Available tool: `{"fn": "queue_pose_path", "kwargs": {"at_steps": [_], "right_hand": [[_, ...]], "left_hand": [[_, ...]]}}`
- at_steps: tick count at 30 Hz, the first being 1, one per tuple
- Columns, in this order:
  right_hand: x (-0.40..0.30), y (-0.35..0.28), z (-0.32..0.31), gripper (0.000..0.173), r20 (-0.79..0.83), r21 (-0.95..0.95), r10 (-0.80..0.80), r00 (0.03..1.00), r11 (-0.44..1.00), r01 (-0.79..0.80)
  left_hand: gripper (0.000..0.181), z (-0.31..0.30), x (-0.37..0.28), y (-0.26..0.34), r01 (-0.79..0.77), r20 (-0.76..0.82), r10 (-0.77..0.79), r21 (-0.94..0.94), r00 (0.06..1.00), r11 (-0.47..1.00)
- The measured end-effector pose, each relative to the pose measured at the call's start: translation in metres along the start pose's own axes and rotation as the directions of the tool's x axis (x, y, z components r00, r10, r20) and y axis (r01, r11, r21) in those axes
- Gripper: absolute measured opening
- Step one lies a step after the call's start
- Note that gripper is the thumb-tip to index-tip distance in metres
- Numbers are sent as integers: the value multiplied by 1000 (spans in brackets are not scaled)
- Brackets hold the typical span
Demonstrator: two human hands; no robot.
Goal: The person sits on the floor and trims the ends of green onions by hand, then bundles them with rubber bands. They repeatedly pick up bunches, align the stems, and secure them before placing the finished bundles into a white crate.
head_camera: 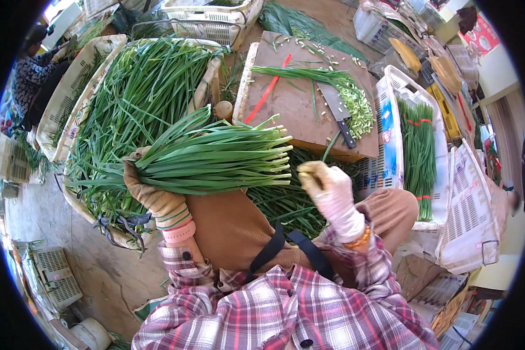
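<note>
Gloved, my left hand (136,171) grips a bunch of green garlic chives (214,153) by its leafy part, the pale cut ends pointing right. My right hand (323,183), in a whitish glove, is raised just right of those ends with its fingers curled; whether it pinches anything is unclear. Beyond it stands a wooden board (284,100) carrying a kitchen knife (337,114), a red tie strip (269,98), a few long chives (297,72) and chopped pale stem ends (359,111). Loose chives (153,78) fill a crate at the left.
A white plastic crate (439,118) at the right holds chive bundles (420,153) with red ties. More chives (284,205) lie below the board, near my knees. Another person (33,78) sits at the far left. An empty-looking crate (468,218) leans at the right.
</note>
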State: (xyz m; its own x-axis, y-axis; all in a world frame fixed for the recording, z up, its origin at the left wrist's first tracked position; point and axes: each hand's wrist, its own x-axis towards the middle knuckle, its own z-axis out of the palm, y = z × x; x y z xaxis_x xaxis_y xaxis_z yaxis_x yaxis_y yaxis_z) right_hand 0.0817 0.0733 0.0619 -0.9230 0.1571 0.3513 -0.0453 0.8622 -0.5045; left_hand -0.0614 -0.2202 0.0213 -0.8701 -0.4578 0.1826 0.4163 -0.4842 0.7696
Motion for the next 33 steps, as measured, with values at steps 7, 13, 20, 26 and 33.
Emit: {"fn": "queue_pose_path", "kwargs": {"at_steps": [7, 13, 20, 26, 33], "right_hand": [[17, -18, 47, 22, -19, -191, -147, 989, 971, 141], [17, -7, 36, 15, 54, -297, -330, 942, 896, 331], [-51, 120, 23, 14, 417, -638, 355, 837, 770, -9], [13, -14, 9, 16, 129, -47, 82, 988, 996, -76], [15, -23, 60, 36, 101, -249, -22, 995, 967, 47]], "left_hand": [[26, -8, 11, 1, 248, 172, -188, -460, 967, 853], [25, -14, 12, -3, 303, 186, -240, -539, 953, 786], [24, -6, 12, 5, 291, 231, -210, -416, 950, 862], [25, -19, 16, -7, 286, 357, -107, -498, 928, 818], [28, -5, 2, -5, -92, -54, 104, 183, 993, 979]]}}
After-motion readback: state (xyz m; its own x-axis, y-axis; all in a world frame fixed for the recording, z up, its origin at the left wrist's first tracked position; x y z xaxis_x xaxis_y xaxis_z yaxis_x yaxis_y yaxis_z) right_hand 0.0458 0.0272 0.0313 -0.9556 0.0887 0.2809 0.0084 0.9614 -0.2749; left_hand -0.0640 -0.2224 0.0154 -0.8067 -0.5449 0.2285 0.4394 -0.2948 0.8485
